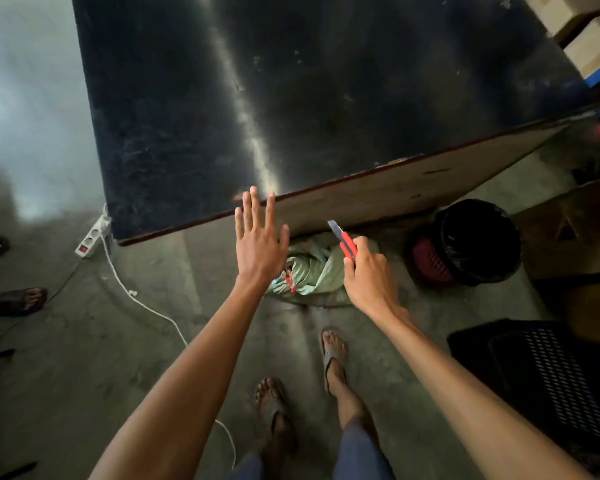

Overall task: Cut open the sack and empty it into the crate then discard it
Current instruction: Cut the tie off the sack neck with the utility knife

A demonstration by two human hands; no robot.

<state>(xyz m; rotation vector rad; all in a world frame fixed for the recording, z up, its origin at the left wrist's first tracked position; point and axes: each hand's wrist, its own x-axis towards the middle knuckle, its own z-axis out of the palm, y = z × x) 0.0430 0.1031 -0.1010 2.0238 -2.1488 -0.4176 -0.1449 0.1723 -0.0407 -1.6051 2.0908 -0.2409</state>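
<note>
On the concrete floor [146, 341] lie a green sack [312, 271], power strip [92, 239], bin [478, 242] and black crate [548, 375].

A large black table [291, 98] is catching a bright streak of light across its top. Grey concrete floor [118, 341] is spreading below, where a white power strip [92, 237] is lying beside the table's corner, its cord [146, 306] trailing away.

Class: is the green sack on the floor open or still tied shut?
Tied shut. The green sack has its neck bunched and bound with red string, with no cut visible.
</note>
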